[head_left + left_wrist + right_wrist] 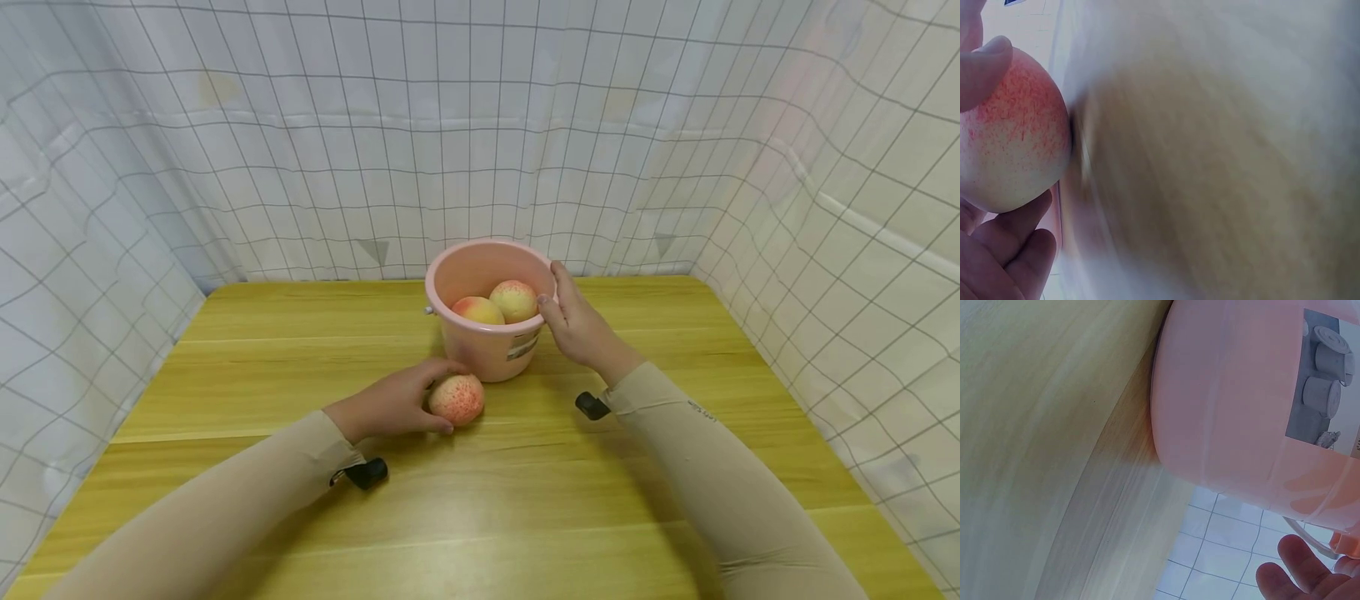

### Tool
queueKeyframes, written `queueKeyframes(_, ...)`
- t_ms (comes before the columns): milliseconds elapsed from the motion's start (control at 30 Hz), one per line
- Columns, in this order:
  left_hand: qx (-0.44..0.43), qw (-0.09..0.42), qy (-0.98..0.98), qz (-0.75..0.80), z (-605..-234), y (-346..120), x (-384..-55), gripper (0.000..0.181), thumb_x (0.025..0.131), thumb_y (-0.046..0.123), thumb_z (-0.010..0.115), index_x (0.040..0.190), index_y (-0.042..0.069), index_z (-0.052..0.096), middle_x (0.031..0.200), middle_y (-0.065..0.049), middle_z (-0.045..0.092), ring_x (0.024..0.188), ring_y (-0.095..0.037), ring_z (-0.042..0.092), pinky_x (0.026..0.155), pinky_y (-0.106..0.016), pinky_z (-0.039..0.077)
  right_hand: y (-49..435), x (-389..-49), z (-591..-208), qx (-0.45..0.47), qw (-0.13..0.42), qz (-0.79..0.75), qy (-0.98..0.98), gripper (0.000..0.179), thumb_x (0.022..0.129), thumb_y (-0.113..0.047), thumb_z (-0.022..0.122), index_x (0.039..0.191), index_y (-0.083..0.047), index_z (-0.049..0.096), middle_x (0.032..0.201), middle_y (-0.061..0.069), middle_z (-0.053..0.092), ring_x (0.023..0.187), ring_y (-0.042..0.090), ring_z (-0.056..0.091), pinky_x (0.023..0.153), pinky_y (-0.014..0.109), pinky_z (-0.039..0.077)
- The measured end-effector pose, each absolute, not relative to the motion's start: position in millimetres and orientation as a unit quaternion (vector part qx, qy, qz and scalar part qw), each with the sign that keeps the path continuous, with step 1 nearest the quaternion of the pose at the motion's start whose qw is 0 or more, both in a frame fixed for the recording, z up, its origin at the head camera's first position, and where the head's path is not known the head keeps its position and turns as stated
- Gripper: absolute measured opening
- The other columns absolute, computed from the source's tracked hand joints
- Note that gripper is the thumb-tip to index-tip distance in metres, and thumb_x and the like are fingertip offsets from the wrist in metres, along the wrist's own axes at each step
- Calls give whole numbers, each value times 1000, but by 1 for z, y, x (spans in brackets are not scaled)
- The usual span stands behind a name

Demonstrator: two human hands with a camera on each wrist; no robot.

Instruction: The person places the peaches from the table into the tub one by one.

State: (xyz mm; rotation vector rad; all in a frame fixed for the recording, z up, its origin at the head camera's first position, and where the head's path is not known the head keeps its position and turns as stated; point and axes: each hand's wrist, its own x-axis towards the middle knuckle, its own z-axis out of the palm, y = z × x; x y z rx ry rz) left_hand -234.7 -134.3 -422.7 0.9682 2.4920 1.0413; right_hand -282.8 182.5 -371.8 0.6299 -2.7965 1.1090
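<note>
A pink bucket (pixel 476 350) stands on the table, and two yellow-and-red peaches lie inside it, one at the left (pixel 478 311) and one at the right (pixel 514 301). My right hand (pixel 587 332) grips the bucket's right rim, its thumb over the edge. In the right wrist view, fingertips (pixel 1300 553) show beside the bucket's wall and its pale handle (pixel 1310 537). My left hand (pixel 401 402) holds a third, red-speckled peach (pixel 457 400) low over the table, just in front of the bucket. Thumb and fingers stand on opposite sides of this peach (pixel 1016 137) in the left wrist view.
The wooden table (pixel 495 517) reaches back to a white curtain (pixel 480 125) with a grid pattern, which also hangs along both sides. A printed label (pixel 522 344) is on the bucket's front. Small black cameras (pixel 592 406) sit at both wrists.
</note>
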Motion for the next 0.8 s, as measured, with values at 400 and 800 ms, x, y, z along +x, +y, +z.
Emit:
queueKeyframes(400,322,166,860,358,-424,-135,-234,73,89,23,86,152,22,49,142,-2,61,124,-20,62,108,-46,52,183,-283,-372,206,32,365,-907,71,115,-35,30,168,0,-2,176,23,2,164,38,10,132,57,18)
queueKeyframes(800,313,174,849,389,-428,-138,-235,73,91,28,85,153,20,48,143,-5,62,124,-21,62,109,-47,51,183,-283,-373,203,31,360,-910,71,115,-35,30,168,-2,-4,177,21,1,164,38,10,132,58,17)
